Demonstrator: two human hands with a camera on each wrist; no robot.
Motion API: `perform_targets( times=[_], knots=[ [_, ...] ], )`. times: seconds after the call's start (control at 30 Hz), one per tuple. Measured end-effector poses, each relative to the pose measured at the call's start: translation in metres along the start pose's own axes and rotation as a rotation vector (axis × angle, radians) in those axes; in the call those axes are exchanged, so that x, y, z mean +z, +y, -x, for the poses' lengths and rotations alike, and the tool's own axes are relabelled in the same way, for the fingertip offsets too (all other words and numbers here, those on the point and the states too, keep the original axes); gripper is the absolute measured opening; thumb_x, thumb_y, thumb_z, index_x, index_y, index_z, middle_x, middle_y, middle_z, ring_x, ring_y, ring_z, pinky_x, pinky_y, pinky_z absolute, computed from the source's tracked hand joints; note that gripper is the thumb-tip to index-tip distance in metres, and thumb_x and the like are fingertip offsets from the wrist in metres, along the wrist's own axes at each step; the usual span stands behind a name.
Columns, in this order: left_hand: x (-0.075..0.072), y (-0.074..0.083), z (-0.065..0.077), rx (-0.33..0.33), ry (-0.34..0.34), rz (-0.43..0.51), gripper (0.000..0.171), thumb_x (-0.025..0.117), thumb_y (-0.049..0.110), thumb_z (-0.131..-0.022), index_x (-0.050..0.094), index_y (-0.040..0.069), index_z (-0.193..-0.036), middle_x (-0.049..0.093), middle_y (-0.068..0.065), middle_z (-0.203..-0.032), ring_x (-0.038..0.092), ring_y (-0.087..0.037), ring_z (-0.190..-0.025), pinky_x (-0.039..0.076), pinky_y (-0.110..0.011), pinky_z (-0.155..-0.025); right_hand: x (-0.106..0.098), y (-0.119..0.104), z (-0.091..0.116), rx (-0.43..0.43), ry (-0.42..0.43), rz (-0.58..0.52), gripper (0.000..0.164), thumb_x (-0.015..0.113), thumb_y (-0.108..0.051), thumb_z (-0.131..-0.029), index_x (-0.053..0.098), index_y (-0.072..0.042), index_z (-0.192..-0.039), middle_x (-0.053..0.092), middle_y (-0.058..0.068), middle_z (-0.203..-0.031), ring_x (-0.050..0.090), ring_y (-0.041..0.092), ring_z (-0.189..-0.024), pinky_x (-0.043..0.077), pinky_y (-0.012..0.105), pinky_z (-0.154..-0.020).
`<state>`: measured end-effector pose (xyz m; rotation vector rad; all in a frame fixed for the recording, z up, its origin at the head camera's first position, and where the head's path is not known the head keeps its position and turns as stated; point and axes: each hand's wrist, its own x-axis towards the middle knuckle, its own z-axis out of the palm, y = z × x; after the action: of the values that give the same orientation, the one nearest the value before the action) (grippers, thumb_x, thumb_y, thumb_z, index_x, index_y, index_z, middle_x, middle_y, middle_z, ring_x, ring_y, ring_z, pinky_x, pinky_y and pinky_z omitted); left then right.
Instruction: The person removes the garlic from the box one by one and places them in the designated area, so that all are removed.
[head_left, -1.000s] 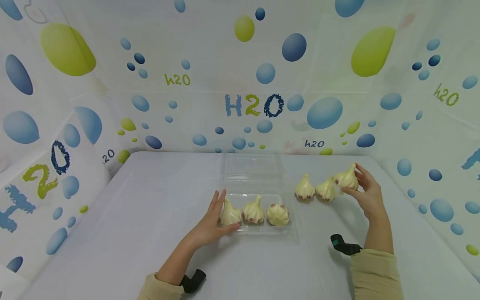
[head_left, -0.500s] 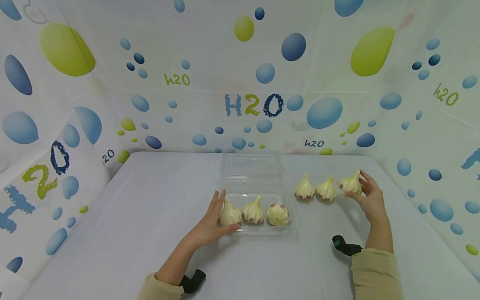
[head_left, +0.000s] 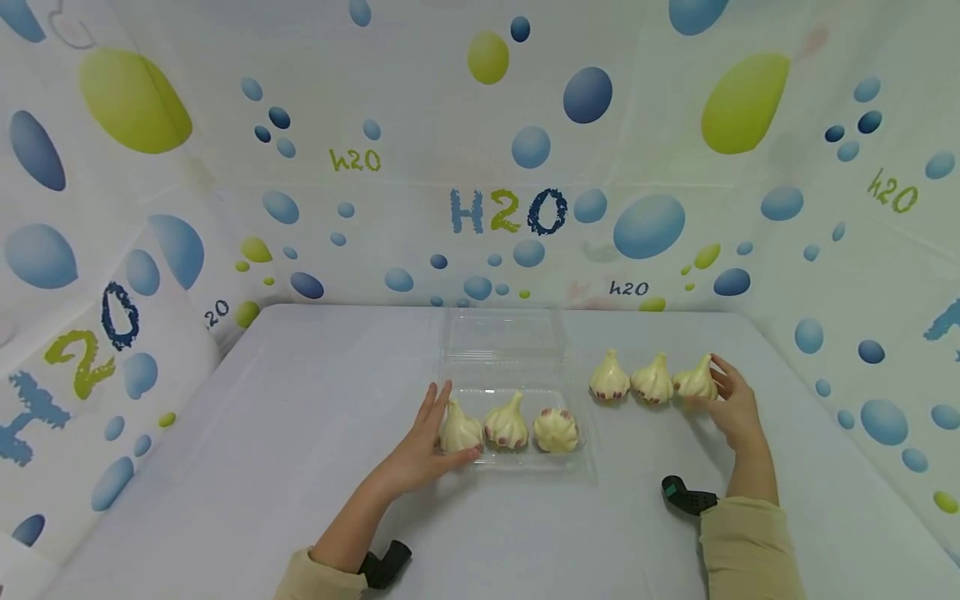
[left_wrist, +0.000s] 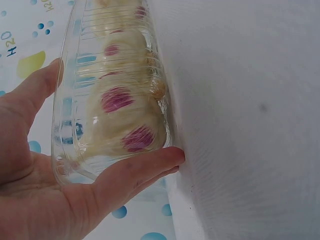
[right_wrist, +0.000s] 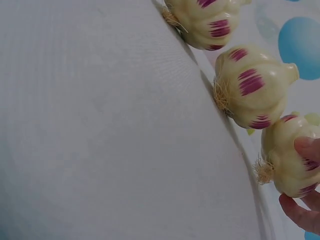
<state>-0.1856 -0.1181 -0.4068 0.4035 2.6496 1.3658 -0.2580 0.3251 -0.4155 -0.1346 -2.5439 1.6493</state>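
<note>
A clear plastic clamshell container (head_left: 528, 461) lies on the table with its lid (head_left: 504, 335) folded back. My left hand (head_left: 415, 457) grips its left end, thumb along the near wall and fingers at the far side. Inside are a left garlic bulb (head_left: 461, 429), a middle one and a right one (head_left: 556, 430), the last with its top turned toward the camera. To the right, my right hand (head_left: 738, 407) holds a garlic bulb (head_left: 696, 382) between thumb and fingers, at the end of a row. In the right wrist view, this bulb (right_wrist: 286, 152) has its roots right at the table surface.
Two more garlic bulbs, one at the left (head_left: 610, 377) and one in the middle (head_left: 653, 380), stand upright beside the held one. A black wrist device (head_left: 687, 496) sits at each wrist. A white curtain (head_left: 390, 100) with blue and green drops hangs behind the table.
The right hand has brought its garlic bulb down to the table, at the right end of the row beside the other two. The left hand and the container have stayed in place.
</note>
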Motion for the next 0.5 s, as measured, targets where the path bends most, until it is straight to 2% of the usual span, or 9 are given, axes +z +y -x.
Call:
perform_targets(
  times=[0.23, 0.5],
  knots=[
    [0.0001, 0.0003, -0.0001, 0.002, 0.001, -0.006, 0.099, 0.070, 0.036, -0.080, 0.002, 0.017, -0.148, -0.007, -0.020, -0.150, 0.004, -0.043, -0.135, 0.021, -0.064, -0.097, 0.0008, 0.0050, -0.0002, -0.019, -0.028, -0.004, 0.084, 0.056, 0.012, -0.079, 0.007, -0.005, -0.146, 0.015, 0.032, -0.144, 0.016, 0.049, -0.130, 0.023, 0.058, -0.099],
    [-0.0002, 0.0012, 0.0000, 0.001, 0.000, -0.006, 0.098, 0.070, 0.035, -0.080, 0.001, 0.016, -0.148, -0.008, -0.019, -0.150, 0.002, -0.042, -0.135, 0.020, -0.064, -0.098, 0.0031, 0.0052, -0.0008, -0.015, -0.038, -0.004, 0.085, 0.059, 0.010, -0.080, 0.007, -0.003, -0.146, 0.014, 0.030, -0.145, 0.015, 0.048, -0.130, 0.023, 0.056, -0.100]
  ],
)
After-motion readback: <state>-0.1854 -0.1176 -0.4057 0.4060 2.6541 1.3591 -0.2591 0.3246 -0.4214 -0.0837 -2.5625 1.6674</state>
